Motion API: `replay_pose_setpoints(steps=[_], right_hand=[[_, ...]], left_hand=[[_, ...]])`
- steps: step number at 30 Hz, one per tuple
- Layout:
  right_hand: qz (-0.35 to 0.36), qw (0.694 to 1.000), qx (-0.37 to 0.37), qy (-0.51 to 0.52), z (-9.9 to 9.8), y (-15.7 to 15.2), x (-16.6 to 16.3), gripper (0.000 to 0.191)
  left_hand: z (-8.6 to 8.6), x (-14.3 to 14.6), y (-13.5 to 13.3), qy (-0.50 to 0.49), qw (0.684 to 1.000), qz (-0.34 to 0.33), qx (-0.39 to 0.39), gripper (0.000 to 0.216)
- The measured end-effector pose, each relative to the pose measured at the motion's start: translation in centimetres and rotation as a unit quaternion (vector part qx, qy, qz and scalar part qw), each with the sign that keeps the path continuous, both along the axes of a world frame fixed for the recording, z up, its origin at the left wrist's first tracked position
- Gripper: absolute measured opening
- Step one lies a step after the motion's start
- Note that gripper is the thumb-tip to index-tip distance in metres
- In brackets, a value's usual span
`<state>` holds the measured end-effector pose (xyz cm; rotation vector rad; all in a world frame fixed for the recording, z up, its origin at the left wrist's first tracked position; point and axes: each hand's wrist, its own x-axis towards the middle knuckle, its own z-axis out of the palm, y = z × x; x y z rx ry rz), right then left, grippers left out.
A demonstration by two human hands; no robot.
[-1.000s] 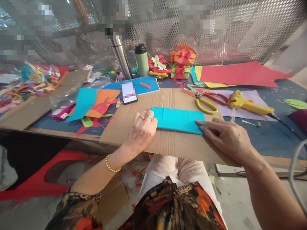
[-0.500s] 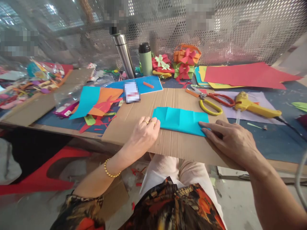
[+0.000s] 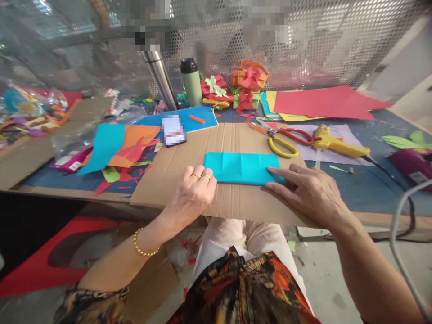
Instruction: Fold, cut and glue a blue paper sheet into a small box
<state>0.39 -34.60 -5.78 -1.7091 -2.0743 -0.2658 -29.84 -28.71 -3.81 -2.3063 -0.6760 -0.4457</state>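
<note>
A folded turquoise paper (image 3: 241,167) with crease lines lies flat on a brown cardboard sheet (image 3: 232,198). My left hand (image 3: 192,191) rests curled at the paper's left end, with its fingertips tucked under or against that edge. My right hand (image 3: 303,191) lies flat, fingers stretched out, pressing the paper's lower right corner.
Behind the cardboard lie yellow-and-red scissors (image 3: 285,139), a yellow glue gun (image 3: 332,141) with its cable, a phone (image 3: 173,132), red paper sheets (image 3: 320,103), paper gift boxes (image 3: 248,85), a green bottle (image 3: 191,81) and a steel flask (image 3: 160,78). Paper scraps (image 3: 121,148) cover the left.
The paper's creases have become more visible and its fold sits flatter. Both hands stay at the paper's ends; the camera view has shifted slightly.
</note>
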Motion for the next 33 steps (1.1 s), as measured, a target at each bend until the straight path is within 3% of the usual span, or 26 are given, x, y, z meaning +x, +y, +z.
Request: replay_pose_setpoints(steps=[5,13,17,20,25,33], right_hand=[[0.007,1.000,0.008,-0.005,0.1,-0.1,-0.2,0.063],[0.098,0.992,0.083,-0.005,0.1,0.7,-0.1,0.053],[0.124,0.988,0.091,-0.023,-0.1,0.9,-0.1,0.046],[0.120,0.988,0.091,-0.027,-0.2,0.9,-0.1,0.045],[0.116,0.989,0.086,-0.038,-0.2,0.8,-0.1,0.046],[0.130,0.989,0.065,-0.032,-0.2,0.9,0.1,0.045]], left_hand=[[0.0,-0.1,0.4,-0.013,1.000,-0.017,0.010,0.041],[-1.6,-0.5,1.8,-0.100,0.989,-0.085,-0.066,0.040],[-1.8,-1.1,2.4,-0.097,0.984,-0.109,-0.104,0.028],[-1.5,-1.4,2.4,-0.084,0.982,-0.101,-0.135,0.019],[-1.7,-1.6,2.1,-0.105,0.981,-0.088,-0.141,0.036],[-2.1,-1.6,2.1,-0.109,0.983,-0.091,-0.116,0.034]])
